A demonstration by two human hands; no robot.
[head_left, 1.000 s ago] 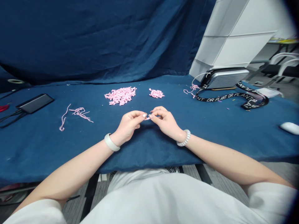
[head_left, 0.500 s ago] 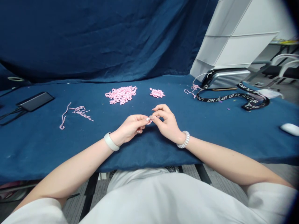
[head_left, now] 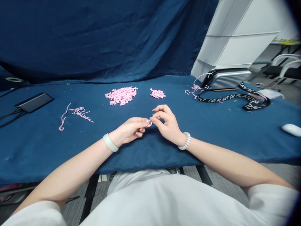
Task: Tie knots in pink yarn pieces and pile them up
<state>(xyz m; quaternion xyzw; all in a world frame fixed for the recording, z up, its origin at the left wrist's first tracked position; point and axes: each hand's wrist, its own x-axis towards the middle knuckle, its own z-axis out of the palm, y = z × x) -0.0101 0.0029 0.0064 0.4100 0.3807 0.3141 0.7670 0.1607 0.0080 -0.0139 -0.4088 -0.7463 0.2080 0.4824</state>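
Note:
Between my hands, over the front of the blue-covered table, is a small piece of pink yarn (head_left: 150, 124), mostly hidden by the fingertips. My left hand (head_left: 131, 129) pinches it between thumb and index finger. Thumb and index finger of my right hand (head_left: 166, 121) meet at the same piece, with the other fingers curled above. Beyond the hands lie a large heap of short pink yarn pieces (head_left: 121, 95) and a smaller heap (head_left: 157, 93). Longer loose pink strands (head_left: 81, 112) lie to the left.
A black power bank-like device (head_left: 34, 102) with cables sits at the far left. On the right are a silver ribbed case (head_left: 229, 79), a black lettered lanyard (head_left: 225, 99) and a white mouse (head_left: 291, 129). A dark blue cloth (head_left: 98, 40) hangs behind the table.
My left hand has tilted slightly, its fingers shifting a little down around the yarn. My right hand stays almost in place, and the heaps look the same.

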